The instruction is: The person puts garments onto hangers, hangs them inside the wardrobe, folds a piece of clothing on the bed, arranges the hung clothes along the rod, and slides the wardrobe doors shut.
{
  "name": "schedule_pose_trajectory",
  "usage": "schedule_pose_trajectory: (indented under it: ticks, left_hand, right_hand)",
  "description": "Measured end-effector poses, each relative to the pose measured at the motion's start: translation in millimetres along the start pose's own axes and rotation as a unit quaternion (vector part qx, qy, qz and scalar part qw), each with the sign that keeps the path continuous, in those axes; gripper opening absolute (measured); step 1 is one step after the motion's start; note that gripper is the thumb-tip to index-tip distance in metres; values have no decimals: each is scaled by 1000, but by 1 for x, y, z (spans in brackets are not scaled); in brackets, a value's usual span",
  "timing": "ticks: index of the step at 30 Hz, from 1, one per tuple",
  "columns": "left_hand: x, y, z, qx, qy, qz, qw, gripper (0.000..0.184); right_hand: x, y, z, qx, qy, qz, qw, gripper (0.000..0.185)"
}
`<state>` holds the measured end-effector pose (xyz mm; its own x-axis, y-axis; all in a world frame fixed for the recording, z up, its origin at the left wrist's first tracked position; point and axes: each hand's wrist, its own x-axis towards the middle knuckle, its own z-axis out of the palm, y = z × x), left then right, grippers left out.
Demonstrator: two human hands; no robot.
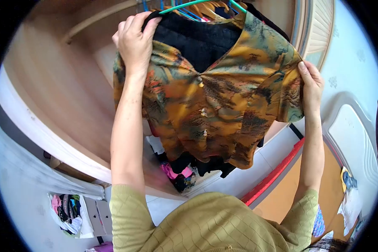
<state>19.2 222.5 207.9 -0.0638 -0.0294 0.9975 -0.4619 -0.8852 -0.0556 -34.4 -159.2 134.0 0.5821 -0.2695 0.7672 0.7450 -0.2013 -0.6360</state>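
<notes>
A short-sleeved blouse (222,96) with an orange, green and brown pattern hangs from a green hanger (185,6), its black lining showing at the neck. My left hand (134,40) grips the blouse at the shoulder on the left, near the hanger's end. At the right, my right hand (311,86) pinches the sleeve edge between thumb and fingers. Small fastenings run down the blouse's front. Behind it, other clothes on hangers are partly hidden.
A wooden rail (98,19) crosses the open wardrobe (67,75). Clothes (182,172) lie low behind the blouse. A bed with a white headboard (353,134) stands at the right. More clothes (67,210) fill a container at lower left.
</notes>
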Motion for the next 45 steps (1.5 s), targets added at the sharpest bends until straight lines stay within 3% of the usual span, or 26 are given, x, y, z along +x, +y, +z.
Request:
schedule_pose_trajectory:
  ticks: [2, 8, 9, 12, 16, 20, 28, 30, 33, 35, 38, 40, 42, 44, 45]
  left_hand:
    - [10, 3, -5, 69, 15, 29, 997, 18]
    - [26, -8, -20, 12, -57, -30, 998, 29]
    - [27, -9, -24, 0, -74, -52, 996, 31]
    - [8, -6, -20, -28, -129, -114, 985, 34]
    - [7, -17, -12, -63, -167, -150, 973, 33]
    - [9, -18, -7, -113, -159, -166, 967, 28]
    - [-8, 5, 12, -12, -53, -149, 987, 34]
    - [-38, 14, 24, -51, 32, -225, 973, 43]
    - [-117, 44, 30, -103, 42, -339, 934, 57]
    - [-192, 54, 30, -137, -43, -408, 902, 58]
    - [-286, 72, 20, -291, -128, -606, 729, 66]
    - [-305, 77, 8, -464, -90, -684, 555, 64]
    - [-296, 82, -5, -643, -34, -694, 323, 63]
    - [-310, 72, -6, -662, -51, -690, 289, 63]
    - [-313, 66, -7, -634, -84, -692, 335, 62]
  right_hand:
    - [7, -7, 3, 86, 2, 28, 996, 20]
    - [24, -26, 17, 113, 56, -1, 992, 24]
    - [26, -27, 19, 118, 62, 30, 991, 28]
    - [17, -16, 29, 255, 9, 47, 966, 34]
    - [-3, -45, 45, 324, -107, 56, 938, 50]
    - [-7, -41, 39, 314, -133, 12, 940, 58]
    - [-16, -45, 36, 337, -108, 12, 935, 25]
    - [-11, -44, 41, 196, -75, -74, 975, 22]
    - [-9, -36, 77, 215, -77, -45, 973, 15]
    - [-18, -38, 114, 232, -87, -21, 969, 13]
    - [-25, -37, 166, 257, -114, -29, 959, 14]
    - [-21, -26, 201, 274, -116, -52, 953, 16]
    - [-20, -28, 231, 299, -112, -94, 943, 17]
    - [-16, -17, 262, 295, -105, -122, 942, 12]
    - [-15, -13, 274, 296, -104, -126, 941, 12]
